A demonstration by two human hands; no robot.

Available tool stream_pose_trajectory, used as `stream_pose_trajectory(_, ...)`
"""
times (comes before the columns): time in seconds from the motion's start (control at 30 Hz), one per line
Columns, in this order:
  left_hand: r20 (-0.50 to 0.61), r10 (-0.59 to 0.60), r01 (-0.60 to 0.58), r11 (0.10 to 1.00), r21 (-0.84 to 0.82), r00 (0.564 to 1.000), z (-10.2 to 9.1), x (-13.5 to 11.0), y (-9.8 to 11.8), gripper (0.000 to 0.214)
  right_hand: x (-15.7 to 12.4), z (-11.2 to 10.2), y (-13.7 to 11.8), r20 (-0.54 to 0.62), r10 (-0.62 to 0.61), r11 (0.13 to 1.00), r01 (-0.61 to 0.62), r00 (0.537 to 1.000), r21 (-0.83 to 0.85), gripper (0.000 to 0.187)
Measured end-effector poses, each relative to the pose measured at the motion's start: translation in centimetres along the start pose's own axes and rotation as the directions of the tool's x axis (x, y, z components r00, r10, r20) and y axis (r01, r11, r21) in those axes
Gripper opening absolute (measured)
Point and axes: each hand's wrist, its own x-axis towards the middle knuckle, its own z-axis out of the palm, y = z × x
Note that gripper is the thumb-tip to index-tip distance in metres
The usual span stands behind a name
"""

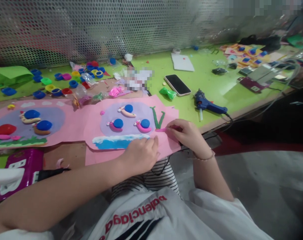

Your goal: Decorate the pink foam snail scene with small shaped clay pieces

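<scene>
My left hand (142,154) rests on the lower part of a pink paper sheet (171,146), its fingers curled; what they may hold is hidden. Between the closed fingers of my right hand (185,133) is a thin pink stick (163,129), whose tip meets the base of a green clay plant (157,118). Three clay snails sit on a lilac oval (107,113) of the sheet, among them a snail (142,125) with a blue shell. Below them runs a blue and white clay strip (116,142), partly behind my left hand.
A second pink sheet (75,126) with clay snails lies to the left, above a purple power strip (26,170). Small clay tubs (73,83) and plastic bags stand behind. At the right are a phone (178,85), a green clay packet (167,93) and a blue glue gun (208,104).
</scene>
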Motion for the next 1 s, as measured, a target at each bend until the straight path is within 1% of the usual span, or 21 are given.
stream_pose_trajectory(0.1, -0.001, 0.001, -0.001, 1.0, 0.003, 1.0, 0.0, 0.0, 0.1, 0.049, 0.0, 0.1, 0.1, -0.018, -0.011, 1.0, 0.011, 1.0, 0.013, 0.011)
stream_pose_trajectory(0.2, -0.006, 0.009, -0.009, 1.0, 0.006, 1.0, 0.0, 0.0, 0.1, 0.049, -0.3, 0.0, 0.2, -0.02, -0.055, 0.996, 0.057, 0.998, 0.065, 0.012)
stream_pose_trajectory(0.27, -0.007, 0.01, -0.01, 1.0, 0.009, 1.0, 0.0, 0.0, 0.1, 0.049, -0.5, 0.0, 0.2, -0.025, -0.086, 0.994, 0.088, 0.996, 0.067, 0.012)
stream_pose_trajectory(0.43, -0.005, 0.012, -0.012, 1.0, 0.004, 1.0, 0.0, 0.0, 0.0, 0.048, -0.9, 0.4, 0.4, -0.031, -0.161, 0.986, 0.16, 0.986, -0.041, 0.016)
stream_pose_trajectory(0.6, -0.007, 0.005, -0.005, 1.0, -0.002, 1.0, 0.1, 0.0, 0.0, 0.049, -1.2, 1.1, 0.8, -0.101, -0.24, 0.962, 0.223, 0.965, -0.154, 0.018)
stream_pose_trajectory(0.7, -0.005, 0.0, 0.0, 1.0, -0.003, 1.0, 0.0, 0.0, 0.0, 0.049, -1.3, 1.2, 0.9, -0.116, -0.241, 0.967, 0.227, 0.964, -0.119, 0.016)
stream_pose_trajectory(0.77, -0.003, 0.002, -0.002, 1.0, -0.003, 1.0, 0.0, 0.0, 0.0, 0.049, -1.3, 1.2, 0.9, -0.103, -0.233, 0.971, 0.225, 0.967, -0.085, 0.015)
stream_pose_trajectory(0.87, -0.004, 0.003, -0.003, 1.0, -0.003, 1.0, 0.0, 0.1, 0.0, 0.049, -1.2, 1.1, 0.8, -0.098, -0.223, 0.972, 0.214, 0.97, -0.095, 0.016)
stream_pose_trajectory(0.93, -0.002, 0.001, -0.001, 1.0, -0.002, 1.0, -0.1, 0.0, 0.0, 0.049, -1.2, 1.1, 0.8, -0.109, -0.217, 0.974, 0.208, 0.97, -0.091, 0.016)
stream_pose_trajectory(1.0, 0.003, 0.0, 0.0, 1.0, 0.002, 1.0, -0.1, 0.0, 0.0, 0.049, -1.5, 1.1, 0.7, -0.125, -0.205, 0.978, 0.201, 0.971, -0.049, 0.013)
